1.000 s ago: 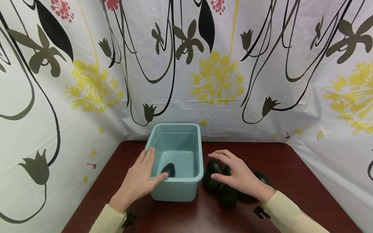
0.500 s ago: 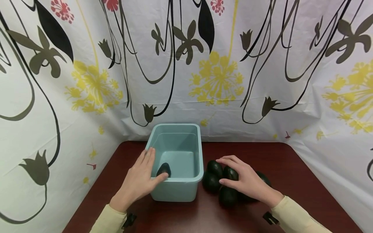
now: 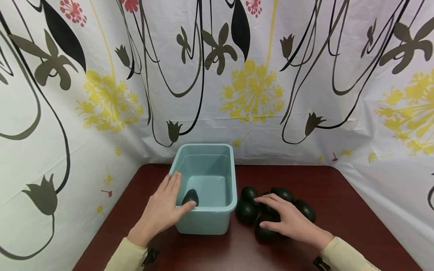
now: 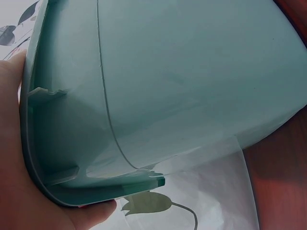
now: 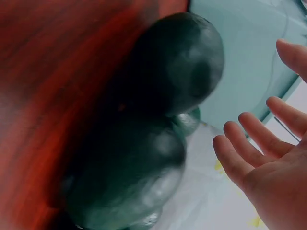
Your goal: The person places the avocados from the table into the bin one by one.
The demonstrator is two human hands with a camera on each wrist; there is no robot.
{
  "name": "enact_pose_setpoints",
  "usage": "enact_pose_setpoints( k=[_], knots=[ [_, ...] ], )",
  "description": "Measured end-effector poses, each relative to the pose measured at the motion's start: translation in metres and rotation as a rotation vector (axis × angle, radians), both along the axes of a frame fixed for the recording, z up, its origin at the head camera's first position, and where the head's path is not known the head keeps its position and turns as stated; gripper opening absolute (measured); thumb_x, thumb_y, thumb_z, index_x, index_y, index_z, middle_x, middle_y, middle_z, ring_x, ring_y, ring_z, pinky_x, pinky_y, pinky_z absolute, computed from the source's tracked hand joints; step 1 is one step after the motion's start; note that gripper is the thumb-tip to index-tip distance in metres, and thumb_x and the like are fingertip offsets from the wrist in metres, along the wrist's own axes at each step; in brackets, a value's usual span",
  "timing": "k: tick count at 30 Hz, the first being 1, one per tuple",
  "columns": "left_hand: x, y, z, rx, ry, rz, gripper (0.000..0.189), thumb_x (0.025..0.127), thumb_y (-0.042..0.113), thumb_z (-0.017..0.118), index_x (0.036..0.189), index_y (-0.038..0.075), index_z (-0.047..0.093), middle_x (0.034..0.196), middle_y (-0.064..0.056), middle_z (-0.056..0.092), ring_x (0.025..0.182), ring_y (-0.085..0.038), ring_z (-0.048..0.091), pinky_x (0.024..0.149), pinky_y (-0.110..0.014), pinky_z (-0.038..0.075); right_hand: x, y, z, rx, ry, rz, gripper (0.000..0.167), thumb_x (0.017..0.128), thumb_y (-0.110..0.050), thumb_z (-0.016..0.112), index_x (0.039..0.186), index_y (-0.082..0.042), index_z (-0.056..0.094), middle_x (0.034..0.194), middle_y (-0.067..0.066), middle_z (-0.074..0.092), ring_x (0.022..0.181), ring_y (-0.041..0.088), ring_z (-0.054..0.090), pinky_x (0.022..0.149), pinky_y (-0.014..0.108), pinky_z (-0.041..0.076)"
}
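My left hand (image 3: 162, 203) rests on the near left corner of a light blue-green plastic bin (image 3: 203, 223), its fingers straight along the left rim and its thumb over the front rim. The left wrist view shows that hand (image 4: 14, 158) against the rim from outside. Inside the bin, one dark green avocado (image 3: 191, 196) lies near the front wall. My right hand (image 3: 288, 218) hovers with spread fingers over a cluster of avocados (image 3: 246, 212) to the right of the bin. In the right wrist view nothing is between its fingers, and two large avocados (image 5: 177, 62) lie beside it.
Everything stands on a dark red-brown wooden table (image 3: 234, 252) with rounded far corners. A white floral-print cloth (image 3: 217, 101) hangs behind it and along both sides. At the cluster's right edge lies another avocado (image 3: 306, 210), with one more (image 3: 282, 193) at the back.
My right hand has moved right and nearer, from beside the bin to over the cluster. The avocado in the bin has shifted slightly left. My left hand stays put.
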State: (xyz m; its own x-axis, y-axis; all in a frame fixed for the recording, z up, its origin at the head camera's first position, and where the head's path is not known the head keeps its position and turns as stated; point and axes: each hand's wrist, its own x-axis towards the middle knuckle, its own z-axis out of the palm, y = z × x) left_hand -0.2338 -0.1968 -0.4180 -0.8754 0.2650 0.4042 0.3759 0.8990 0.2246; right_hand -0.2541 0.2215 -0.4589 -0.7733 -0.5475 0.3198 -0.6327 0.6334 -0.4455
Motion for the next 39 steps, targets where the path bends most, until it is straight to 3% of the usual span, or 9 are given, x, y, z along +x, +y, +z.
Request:
enact_pose_setpoints(
  k=[10,16,25,39],
  knots=[
    [0.001,0.000,0.000,0.001,0.002,0.000,0.102,0.091,0.077,0.047,0.160,0.006,0.023,0.166,-0.010,0.021,0.151,-0.034,0.020,0.096,-0.058,0.047,0.003,0.002,-0.020,0.043,-0.022,0.051,0.066,0.085,-0.040,0.082,0.144,-0.033,0.054,0.140,-0.018,0.050,0.128,0.012,0.053,0.093,0.040,0.052],
    [0.001,0.000,-0.001,0.001,0.005,-0.004,0.100,0.092,0.074,0.050,0.160,0.005,0.024,0.166,-0.010,0.021,0.150,-0.034,0.020,0.096,-0.057,0.048,0.003,0.003,-0.024,0.044,-0.078,0.074,0.057,0.087,-0.037,0.081,0.138,-0.027,0.058,0.133,-0.018,0.056,0.122,0.007,0.055,0.092,0.036,0.052],
    [0.001,0.000,-0.002,-0.004,-0.003,-0.004,0.100,0.092,0.074,0.050,0.161,0.006,0.022,0.166,-0.010,0.020,0.151,-0.034,0.019,0.096,-0.057,0.048,0.004,0.003,-0.028,0.067,-0.145,0.117,0.051,0.083,-0.031,0.085,0.125,-0.026,0.056,0.119,-0.015,0.057,0.111,0.006,0.054,0.089,0.033,0.051],
    [-0.002,-0.002,-0.001,0.002,0.023,-0.005,0.102,0.091,0.078,0.045,0.160,0.006,0.025,0.165,-0.010,0.022,0.150,-0.034,0.022,0.093,-0.057,0.050,0.000,0.004,-0.026,0.124,-0.152,0.183,0.066,0.076,-0.008,0.085,0.131,-0.026,0.056,0.127,-0.016,0.053,0.115,0.010,0.053,0.084,0.031,0.052]
  ],
)
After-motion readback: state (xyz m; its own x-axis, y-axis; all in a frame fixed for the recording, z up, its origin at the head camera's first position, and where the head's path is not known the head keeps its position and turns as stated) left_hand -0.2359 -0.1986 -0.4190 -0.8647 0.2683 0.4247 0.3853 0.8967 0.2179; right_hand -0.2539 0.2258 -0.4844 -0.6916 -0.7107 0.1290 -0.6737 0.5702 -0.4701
